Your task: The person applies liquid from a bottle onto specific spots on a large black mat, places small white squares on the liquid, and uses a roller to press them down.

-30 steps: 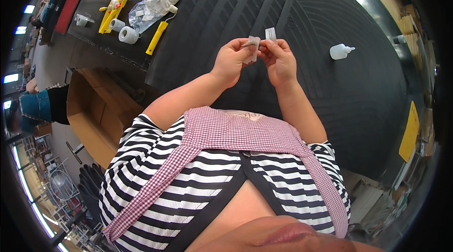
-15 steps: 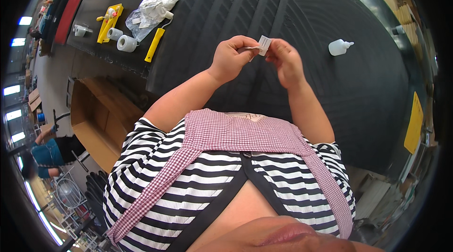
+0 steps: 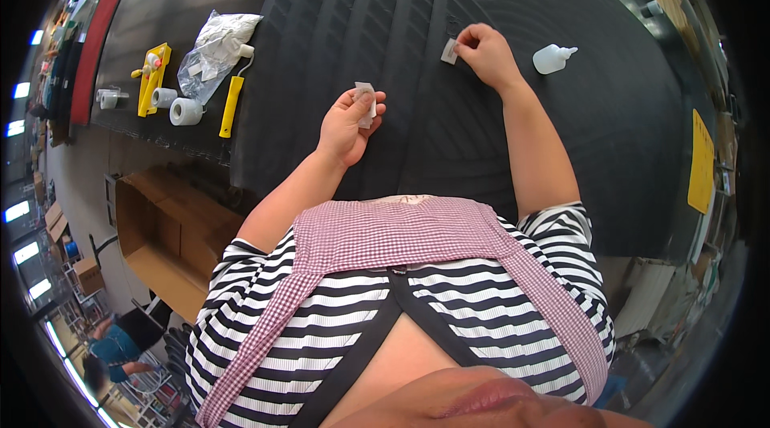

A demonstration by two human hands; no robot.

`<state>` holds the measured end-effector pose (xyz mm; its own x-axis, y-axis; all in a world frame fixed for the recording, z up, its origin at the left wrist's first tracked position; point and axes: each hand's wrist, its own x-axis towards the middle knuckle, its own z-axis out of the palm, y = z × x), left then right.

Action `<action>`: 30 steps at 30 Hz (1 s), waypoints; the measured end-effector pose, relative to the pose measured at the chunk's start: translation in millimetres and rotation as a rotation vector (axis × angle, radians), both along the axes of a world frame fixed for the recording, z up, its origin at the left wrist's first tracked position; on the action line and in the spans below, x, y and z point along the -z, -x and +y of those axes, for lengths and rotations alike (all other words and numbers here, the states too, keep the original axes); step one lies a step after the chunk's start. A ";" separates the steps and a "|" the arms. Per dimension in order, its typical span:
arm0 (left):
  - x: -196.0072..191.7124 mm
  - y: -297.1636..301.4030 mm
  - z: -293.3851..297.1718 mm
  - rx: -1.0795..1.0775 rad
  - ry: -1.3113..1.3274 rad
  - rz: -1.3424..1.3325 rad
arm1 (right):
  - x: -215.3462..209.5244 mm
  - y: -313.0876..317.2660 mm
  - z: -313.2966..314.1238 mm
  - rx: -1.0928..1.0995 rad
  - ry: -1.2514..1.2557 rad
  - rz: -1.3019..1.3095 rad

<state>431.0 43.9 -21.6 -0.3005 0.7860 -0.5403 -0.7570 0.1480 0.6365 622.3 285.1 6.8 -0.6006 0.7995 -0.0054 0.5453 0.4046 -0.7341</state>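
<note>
Sticking a patch on a big tire

The right hand [image 3: 485, 55] presses a small patch [image 3: 449, 51] flat onto the tire [image 3: 401, 19]; the left hand [image 3: 349, 123] pinches a paper scrap [image 3: 366, 99], out of the way.

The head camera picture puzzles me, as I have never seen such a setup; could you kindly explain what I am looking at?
The camera sits on a person's head and looks down with a fisheye lens, so straight edges bend. At the bottom you see their striped shirt and checked apron. Both bare arms reach over a large black ribbed rubber surface. The left hand holds a small pale slip of paper. The right hand presses a small grey square patch onto the rubber. Nearby lie a small white squeeze bottle, a yellow-handled roller, a crumpled clear plastic bag and white tape rolls.
</note>
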 end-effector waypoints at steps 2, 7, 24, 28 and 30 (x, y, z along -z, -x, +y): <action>3.9 -0.4 -1.6 0.014 -0.018 -0.007 | 1.4 5.2 13.8 0.020 -0.076 -0.050; 3.9 -4.7 0.7 0.040 -0.013 0.074 | 10.5 17.1 32.9 0.091 -0.091 -0.066; 4.5 -5.6 2.7 0.043 -0.006 0.085 | 6.7 28.7 45.3 0.175 0.007 -0.159; 2.7 -6.2 3.1 0.045 -0.001 0.089 | 6.6 30.5 43.4 0.201 0.012 -0.177; 2.7 -6.3 2.8 0.048 -0.008 0.090 | 6.3 30.5 43.2 0.203 0.004 -0.175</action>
